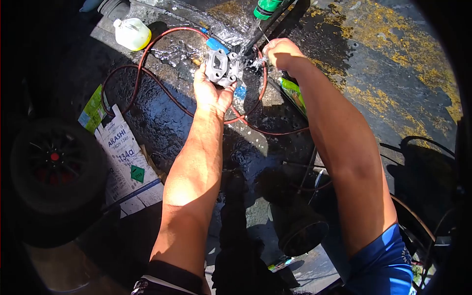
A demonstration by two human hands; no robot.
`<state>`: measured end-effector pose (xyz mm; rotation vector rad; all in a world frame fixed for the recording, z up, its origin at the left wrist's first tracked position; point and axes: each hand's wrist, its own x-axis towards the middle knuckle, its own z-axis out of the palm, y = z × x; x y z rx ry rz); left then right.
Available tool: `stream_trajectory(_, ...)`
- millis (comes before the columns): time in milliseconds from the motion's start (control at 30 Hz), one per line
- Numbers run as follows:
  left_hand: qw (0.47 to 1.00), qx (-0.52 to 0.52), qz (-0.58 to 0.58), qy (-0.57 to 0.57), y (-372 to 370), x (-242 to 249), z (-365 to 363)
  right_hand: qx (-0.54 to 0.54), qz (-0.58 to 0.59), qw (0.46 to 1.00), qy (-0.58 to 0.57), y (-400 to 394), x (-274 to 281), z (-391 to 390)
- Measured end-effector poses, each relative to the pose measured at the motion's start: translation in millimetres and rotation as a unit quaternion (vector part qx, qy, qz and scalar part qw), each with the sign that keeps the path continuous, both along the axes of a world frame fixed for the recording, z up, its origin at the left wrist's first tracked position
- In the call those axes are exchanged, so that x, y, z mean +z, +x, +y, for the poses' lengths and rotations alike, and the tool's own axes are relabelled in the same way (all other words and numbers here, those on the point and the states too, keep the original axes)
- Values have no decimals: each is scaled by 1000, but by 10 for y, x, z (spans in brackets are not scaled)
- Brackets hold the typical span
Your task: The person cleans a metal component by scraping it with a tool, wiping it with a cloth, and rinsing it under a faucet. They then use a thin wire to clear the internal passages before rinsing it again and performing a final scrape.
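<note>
My left hand (pixel 211 94) is closed around the lower part of a grey metal casting (pixel 223 69) with an opening and several bolt holes. Blue pieces (pixel 216 45) show beside the casting. My right hand (pixel 282 53) is to the right of it with fingers curled; a thin line runs up from them toward a green object (pixel 267 9) at the top edge. What these fingers grip is too small to make out. Water splashes (pixel 256 62) between my hands, near the end of a dark pipe (pixel 260 30).
A red hose (pixel 147 46) loops over the wet ground around my hands. A jug of yellow liquid (pixel 132 34) stands at upper left. A wheel (pixel 54 167) and flattened white cardboard (pixel 123 157) are on the left. Yellow-stained dark ground (pixel 388 54) lies on the right.
</note>
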<state>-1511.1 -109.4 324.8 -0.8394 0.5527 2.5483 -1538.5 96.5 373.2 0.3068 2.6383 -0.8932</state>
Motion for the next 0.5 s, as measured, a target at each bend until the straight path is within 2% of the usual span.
stream_trajectory(33, 1000, -24, 8, 4, -62, -19, 31, -98, -10, 995, 25, 162, 108, 129)
stream_trajectory(67, 1000, -21, 1, 10, -131, -25, 115, -91, 27, 993, 69, 273, 32, 349)
stream_trajectory(100, 1000, -26, -8, 1, -202, 70, 210, -30, 97, 973, 208, 438, 182, 453)
stream_trajectory(167, 998, -48, -21, -23, -275, 325, 401, -86, 255, 957, 106, 755, 531, 625)
stream_trajectory(200, 997, -61, -20, -36, -329, 407, 488, -33, 312, 934, 170, 763, 823, 659)
stream_trajectory(267, 994, -92, -6, -58, -447, 450, 666, 86, 427, 877, 206, 516, 1372, 677)
stream_trajectory(333, 987, -133, 12, -91, -521, 518, 779, 176, 395, 857, 282, 154, 1931, 511)
stream_trajectory(367, 984, -154, 56, -68, -597, 358, 842, 254, 402, 803, 360, -69, 2122, 499)
stream_trajectory(433, 972, -187, 69, -126, -636, 441, 897, 301, 321, 825, 355, -309, 2529, 256)
stream_trajectory(467, 968, -192, 83, -140, -663, 412, 920, 333, 273, 819, 379, -447, 2648, 208)
stream_trajectory(500, 963, -197, 41, -180, -662, 518, 934, 363, 222, 811, 402, -568, 2729, 186)
